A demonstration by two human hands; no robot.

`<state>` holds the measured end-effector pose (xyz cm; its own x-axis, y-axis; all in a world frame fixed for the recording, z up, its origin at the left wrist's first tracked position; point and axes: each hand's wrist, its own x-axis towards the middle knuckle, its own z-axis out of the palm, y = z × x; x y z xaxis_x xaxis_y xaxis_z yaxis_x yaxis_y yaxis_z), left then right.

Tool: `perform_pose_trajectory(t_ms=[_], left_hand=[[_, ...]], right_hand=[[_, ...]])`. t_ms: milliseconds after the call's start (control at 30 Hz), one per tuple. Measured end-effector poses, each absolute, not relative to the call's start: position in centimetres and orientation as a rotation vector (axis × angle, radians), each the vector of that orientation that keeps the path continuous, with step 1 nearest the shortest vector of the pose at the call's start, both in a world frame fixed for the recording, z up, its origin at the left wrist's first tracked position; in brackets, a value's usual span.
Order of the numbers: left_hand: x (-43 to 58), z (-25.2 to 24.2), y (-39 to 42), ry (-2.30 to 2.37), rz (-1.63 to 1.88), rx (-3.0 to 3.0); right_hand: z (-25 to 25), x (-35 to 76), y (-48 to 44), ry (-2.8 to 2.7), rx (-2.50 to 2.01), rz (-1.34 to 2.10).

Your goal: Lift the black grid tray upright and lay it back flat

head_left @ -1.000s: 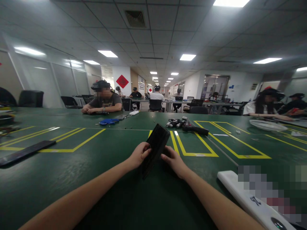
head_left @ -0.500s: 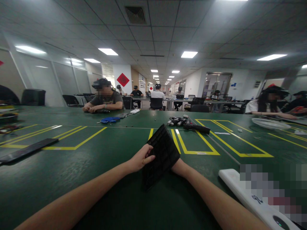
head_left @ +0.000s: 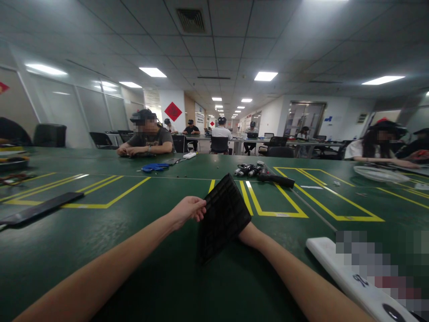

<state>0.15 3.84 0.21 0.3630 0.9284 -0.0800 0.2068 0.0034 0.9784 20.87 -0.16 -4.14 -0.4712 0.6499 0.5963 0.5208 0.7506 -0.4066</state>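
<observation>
A black quilted wallet (head_left: 225, 217) is held tilted above the green table, its patterned face toward me. My right hand (head_left: 250, 235) grips it from behind at the lower right; most of its fingers are hidden by the wallet. At the left edge of the wallet, thumb and forefinger of my left hand (head_left: 189, 210) are pinched together, while the other fingers curl below. The exact spot they pinch is dark and hard to make out.
On the green table (head_left: 140, 259) are yellow tape outlines, a black flat bar (head_left: 43, 208) at left, and a white device (head_left: 348, 273) at right. Beyond lie cables (head_left: 250, 170), a black cylindrical tool (head_left: 276, 180) and a blue item (head_left: 155, 167). A person (head_left: 147, 136) sits opposite.
My left hand has moved from the wallet's face slightly up and left to its edge, thumb and forefinger now pinched. The wallet and my right hand have hardly moved.
</observation>
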Motion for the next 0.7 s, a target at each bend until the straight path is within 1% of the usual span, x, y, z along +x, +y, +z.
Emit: perform_pose_trajectory(t_ms=[133,333,433,567,700], left_hand=[[0.4,0.5,3.0,1.087,0.703,1.514],[0.2,1.0,2.6,0.936,0.609,1.603],[0.1,0.8,2.8,0.959,0.587,1.714],[0.3,0.8,2.8,1.046,0.543,1.957],[0.5,1.4,2.2,1.091,0.556,2.433]], right_hand=[[-4.1,20.8,-0.3,-2.162,-0.893,0.212],[-3.5,20.7,-0.8,-2.134,-0.856,0.339],[-3.5,20.7,-0.7,-2.112,-0.873,0.368],[-3.7,20.7,-0.5,-2.111,-0.892,0.385],[-3.7,20.6,-0.6,-2.115,-0.900,0.369]])
